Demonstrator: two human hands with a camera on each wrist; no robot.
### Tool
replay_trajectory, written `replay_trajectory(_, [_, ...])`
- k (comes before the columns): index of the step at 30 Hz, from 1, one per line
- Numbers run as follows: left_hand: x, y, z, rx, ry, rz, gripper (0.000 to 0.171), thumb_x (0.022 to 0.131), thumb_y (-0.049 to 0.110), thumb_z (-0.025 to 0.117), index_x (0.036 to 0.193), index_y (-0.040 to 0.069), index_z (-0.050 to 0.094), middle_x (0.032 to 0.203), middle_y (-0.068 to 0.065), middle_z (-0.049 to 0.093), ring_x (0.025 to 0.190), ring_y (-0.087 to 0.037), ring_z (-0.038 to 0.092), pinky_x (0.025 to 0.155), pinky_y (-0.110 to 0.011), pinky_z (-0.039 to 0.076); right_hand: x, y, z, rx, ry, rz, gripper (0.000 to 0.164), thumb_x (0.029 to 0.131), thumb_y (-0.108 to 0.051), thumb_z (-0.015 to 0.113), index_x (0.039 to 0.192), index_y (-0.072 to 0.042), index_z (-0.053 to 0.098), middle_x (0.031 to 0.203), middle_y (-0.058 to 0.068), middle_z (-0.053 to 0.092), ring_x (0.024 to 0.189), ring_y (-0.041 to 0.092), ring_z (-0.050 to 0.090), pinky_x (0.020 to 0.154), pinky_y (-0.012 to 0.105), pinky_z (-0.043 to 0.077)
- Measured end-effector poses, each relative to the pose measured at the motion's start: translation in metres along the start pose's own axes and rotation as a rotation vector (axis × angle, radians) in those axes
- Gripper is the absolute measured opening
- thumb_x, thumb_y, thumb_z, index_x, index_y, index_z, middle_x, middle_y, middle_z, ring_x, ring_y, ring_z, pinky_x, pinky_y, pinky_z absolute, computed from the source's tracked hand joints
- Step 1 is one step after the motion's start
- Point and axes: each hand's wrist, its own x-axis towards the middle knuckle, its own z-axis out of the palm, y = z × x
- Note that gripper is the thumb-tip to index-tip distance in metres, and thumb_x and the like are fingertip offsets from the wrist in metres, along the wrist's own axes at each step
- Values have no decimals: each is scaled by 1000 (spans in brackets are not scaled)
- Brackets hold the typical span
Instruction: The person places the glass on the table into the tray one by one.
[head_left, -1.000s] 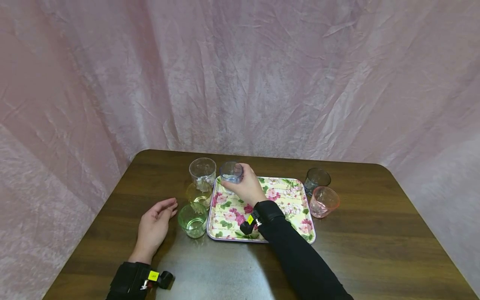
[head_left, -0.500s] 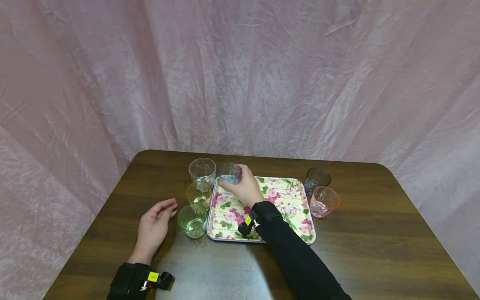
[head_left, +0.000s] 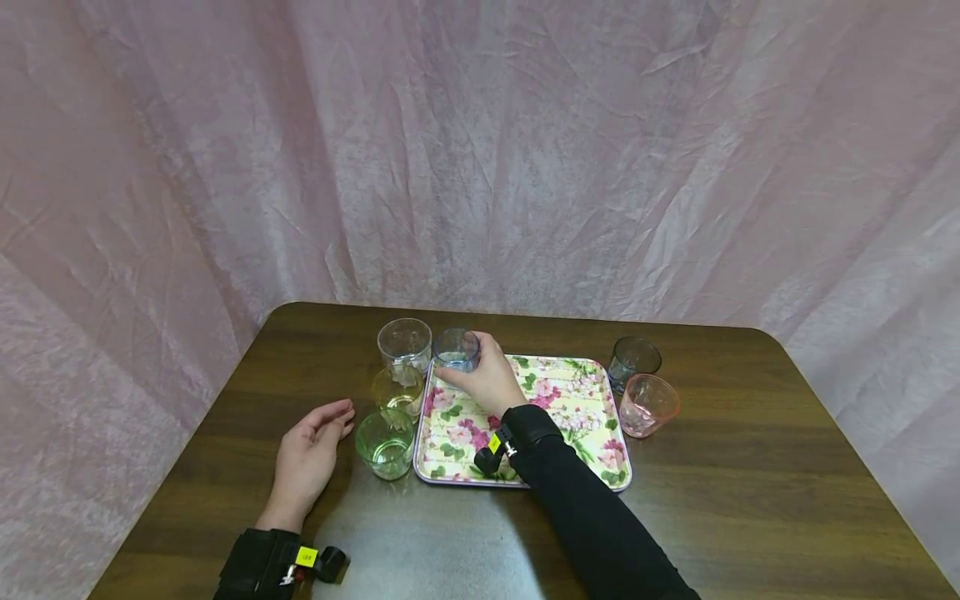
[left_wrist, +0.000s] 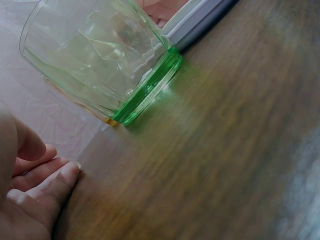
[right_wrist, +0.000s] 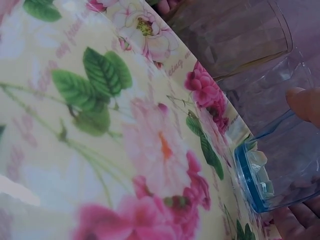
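My right hand (head_left: 486, 375) grips a blue-tinted glass (head_left: 455, 350) between thumb and fingers, at the far left corner of a flowered tray (head_left: 525, 475). In the right wrist view the blue base of this glass (right_wrist: 252, 180) sits right at the tray's surface. My left hand (head_left: 307, 454) rests on the table with fingers loosely bent and holds nothing. Just right of it stands a green glass (head_left: 386, 442), also large in the left wrist view. Behind that are a yellow glass (head_left: 398, 387) and a clear glass (head_left: 405, 342), along the tray's left side.
At the tray's right side stand a dark grey glass (head_left: 633, 362) and a pink glass (head_left: 648, 406). The brown wooden table (head_left: 750, 483) has rounded far corners. A pink curtain (head_left: 480, 167) hangs behind it.
The right hand has shifted slightly left and a little lower in the view, carrying the blue glass toward the tray's corner. The left hand has stayed in place.
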Motion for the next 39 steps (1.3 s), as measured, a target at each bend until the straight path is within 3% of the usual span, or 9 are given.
replay_trajectory(5, [-1, 0, 1, -4, -8, -15, 38, 117, 14, 49, 149, 2, 64, 152, -18, 67, 124, -3, 70, 95, -3, 53, -3, 1, -1, 18, -10, 5, 97, 94, -41, 88, 169, -10, 35, 165, 15, 47, 155, 35, 48, 128, 50, 44])
replay_trajectory(15, [-3, 1, 1, -28, -5, 2, 38, 116, 12, 49, 148, 0, 64, 151, -21, 67, 119, 5, 69, 94, -3, 53, -10, 0, -12, 41, -10, 29, 97, 97, -42, 86, 171, -14, 30, 173, 16, 36, 160, 37, 42, 127, 51, 45])
replay_trajectory(27, [0, 1, -2, -37, -12, 13, 39, 116, 11, 49, 151, -1, 62, 153, -22, 65, 114, 11, 67, 94, -3, 53, -20, -15, -29, 136, -16, -9, 95, 98, -36, 86, 171, -14, 31, 169, 11, 43, 160, 33, 42, 133, 47, 38])
replay_trajectory(30, [-1, 1, -2, -30, -12, 14, 39, 116, 13, 50, 151, 0, 62, 153, -22, 66, 116, 9, 67, 94, -3, 53, -24, -18, -35, 147, -5, -35, 94, 98, -37, 86, 171, -13, 32, 169, 13, 43, 160, 33, 42, 134, 49, 36])
replay_trajectory(36, [-2, 4, -2, 14, -10, 4, 39, 117, 15, 49, 151, 2, 62, 154, -19, 65, 126, -6, 70, 94, -2, 52, -32, -24, -45, 144, 3, -59, 91, 98, -41, 84, 170, -18, 34, 170, 10, 43, 161, 29, 42, 134, 47, 36])
replay_trajectory(39, [-2, 5, -1, 9, -7, 9, 38, 117, 14, 50, 150, 1, 63, 153, -20, 66, 123, -3, 70, 94, -3, 53, -36, -25, -51, 154, 13, -75, 90, 99, -38, 84, 170, -15, 34, 169, 12, 43, 161, 30, 42, 135, 48, 36])
